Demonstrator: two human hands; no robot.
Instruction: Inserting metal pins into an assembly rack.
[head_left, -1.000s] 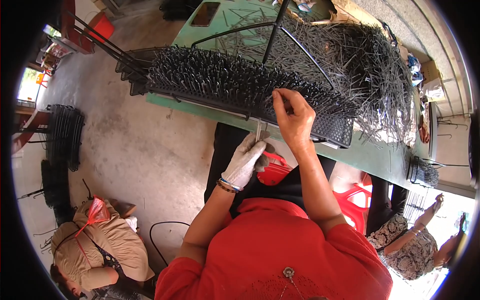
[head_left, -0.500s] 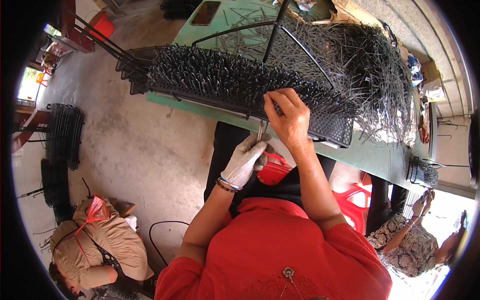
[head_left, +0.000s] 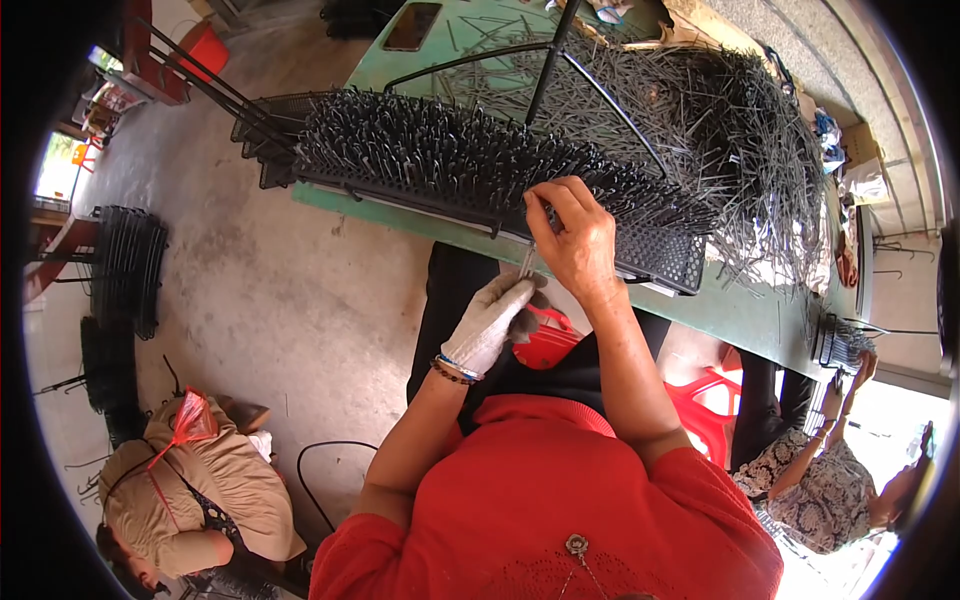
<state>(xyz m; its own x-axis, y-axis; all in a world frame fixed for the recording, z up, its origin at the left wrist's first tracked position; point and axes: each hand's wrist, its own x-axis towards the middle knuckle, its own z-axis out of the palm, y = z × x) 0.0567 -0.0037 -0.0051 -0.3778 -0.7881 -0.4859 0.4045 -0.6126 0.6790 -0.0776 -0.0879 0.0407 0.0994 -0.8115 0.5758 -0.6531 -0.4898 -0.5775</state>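
Note:
My left hand (head_left: 490, 322), in a pale work glove, is closed around a few thin metal strips (head_left: 527, 262) that stick up past the fingers. It sits just below the front edge of a long black perforated tray (head_left: 668, 258). Dense rows of thin black hooked pieces (head_left: 420, 145) stand upright in this tray. Over the tray's front edge is my bare right hand (head_left: 580, 240), thumb and forefinger pinched together beside the standing pieces. Whatever lies between those fingertips is too small to make out.
A large heap of loose thin dark strips (head_left: 745, 150) covers the green table (head_left: 760, 320) at the far right. A black metal frame (head_left: 545, 85) rises behind the tray. A phone (head_left: 412, 27) lies at the back. Co-workers sit at lower left (head_left: 220, 480) and right (head_left: 825, 480).
My right hand has shifted very slightly left, and the strips in my left hand tilt a little more. The co-worker at right has reached up toward the table's end.

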